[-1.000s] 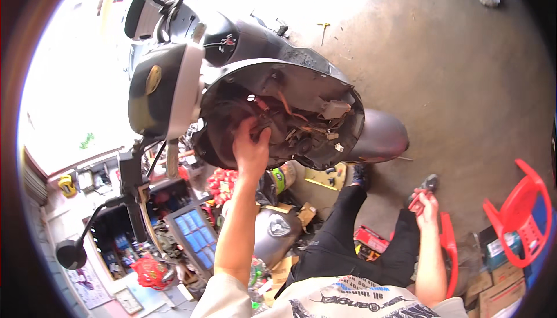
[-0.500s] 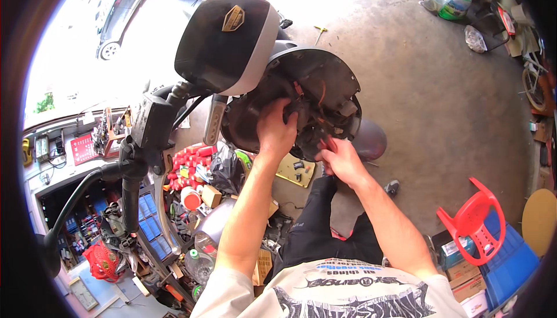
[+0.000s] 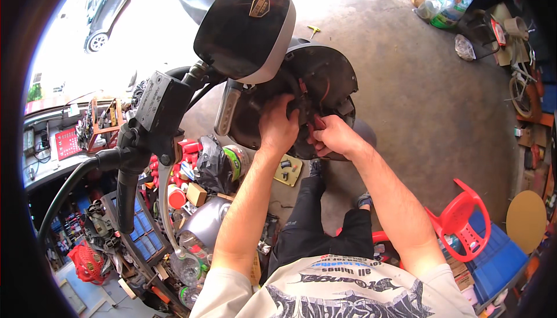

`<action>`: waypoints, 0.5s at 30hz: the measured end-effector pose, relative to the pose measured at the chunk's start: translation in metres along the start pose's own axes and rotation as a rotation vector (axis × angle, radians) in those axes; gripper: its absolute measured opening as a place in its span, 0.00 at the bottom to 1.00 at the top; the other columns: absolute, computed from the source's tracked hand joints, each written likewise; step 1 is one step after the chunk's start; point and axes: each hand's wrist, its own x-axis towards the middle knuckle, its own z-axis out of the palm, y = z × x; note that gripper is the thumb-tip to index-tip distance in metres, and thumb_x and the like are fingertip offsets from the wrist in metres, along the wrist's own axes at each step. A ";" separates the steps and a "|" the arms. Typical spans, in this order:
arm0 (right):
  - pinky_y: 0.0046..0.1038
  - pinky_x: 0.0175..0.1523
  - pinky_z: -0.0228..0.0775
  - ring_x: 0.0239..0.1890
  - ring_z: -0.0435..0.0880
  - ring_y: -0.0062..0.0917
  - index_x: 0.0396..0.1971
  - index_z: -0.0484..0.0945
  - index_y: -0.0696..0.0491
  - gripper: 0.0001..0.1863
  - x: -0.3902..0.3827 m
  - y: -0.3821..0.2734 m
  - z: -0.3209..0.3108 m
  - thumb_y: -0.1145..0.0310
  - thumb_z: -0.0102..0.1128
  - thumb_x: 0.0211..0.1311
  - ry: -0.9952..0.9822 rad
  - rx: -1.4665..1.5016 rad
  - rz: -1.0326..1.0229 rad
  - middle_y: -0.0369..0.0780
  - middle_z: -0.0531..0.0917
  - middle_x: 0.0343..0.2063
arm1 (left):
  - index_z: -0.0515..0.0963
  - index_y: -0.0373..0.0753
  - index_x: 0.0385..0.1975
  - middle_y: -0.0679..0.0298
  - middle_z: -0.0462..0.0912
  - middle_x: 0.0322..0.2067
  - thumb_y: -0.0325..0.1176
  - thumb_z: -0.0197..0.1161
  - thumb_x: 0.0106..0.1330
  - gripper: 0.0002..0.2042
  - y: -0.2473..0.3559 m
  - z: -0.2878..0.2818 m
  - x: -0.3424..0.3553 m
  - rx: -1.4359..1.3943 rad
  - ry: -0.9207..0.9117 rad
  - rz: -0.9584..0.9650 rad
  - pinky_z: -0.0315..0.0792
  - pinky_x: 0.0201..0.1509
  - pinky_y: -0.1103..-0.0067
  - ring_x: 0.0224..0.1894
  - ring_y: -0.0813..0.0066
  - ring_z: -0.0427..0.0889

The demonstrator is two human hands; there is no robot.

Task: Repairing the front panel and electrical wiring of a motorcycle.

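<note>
A dark round shell (image 3: 331, 65) on the front of a two-wheeled vehicle stands open before me, with wires and dark parts inside. My left hand (image 3: 278, 125) reaches into its left side, fingers curled round something dark that I cannot make out. In its lower right part, my right hand (image 3: 339, 136) is closed on a red-handled tool (image 3: 318, 123), whose working end is hidden. A thin orange-red wire (image 3: 325, 90) runs through the shell above my hands. Over it sits a glossy black housing (image 3: 243, 31) with a badge.
A handlebar with a black grip (image 3: 126, 196) and a silver brake lever (image 3: 165, 202) juts in at left. A yellow tray (image 3: 288, 170) with small dark parts lies beneath. To the right are a red plastic chair (image 3: 461, 219) and a blue bin (image 3: 502, 263). A yellow-green T-shaped tool (image 3: 314, 29) lies beyond.
The view has shifted, moving the black housing and handlebar rightward in the picture. My right hand has moved up and further into the shell with the red-handled tool. My left hand stays inside.
</note>
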 end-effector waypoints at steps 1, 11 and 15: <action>0.29 0.31 0.80 0.26 0.79 0.24 0.31 0.73 0.62 0.06 -0.001 -0.003 -0.001 0.75 0.48 0.57 0.003 -0.004 0.001 0.40 0.79 0.27 | 0.74 0.38 0.42 0.54 0.77 0.41 0.28 0.61 0.54 0.15 0.001 0.000 0.001 -0.012 -0.003 0.007 0.68 0.51 0.65 0.47 0.52 0.74; 0.32 0.37 0.77 0.30 0.79 0.24 0.37 0.75 0.60 0.11 -0.002 -0.027 -0.011 0.66 0.51 0.64 -0.021 -0.117 0.104 0.40 0.81 0.30 | 0.74 0.37 0.41 0.54 0.77 0.40 0.26 0.61 0.53 0.14 0.002 -0.003 0.002 -0.028 -0.025 0.012 0.68 0.50 0.64 0.46 0.52 0.74; 0.28 0.32 0.74 0.28 0.79 0.27 0.37 0.74 0.59 0.12 -0.009 -0.025 -0.007 0.64 0.52 0.64 -0.077 0.119 0.147 0.39 0.78 0.25 | 0.75 0.37 0.41 0.54 0.77 0.40 0.26 0.61 0.53 0.14 0.002 -0.001 0.002 -0.036 -0.019 0.005 0.68 0.50 0.65 0.46 0.52 0.74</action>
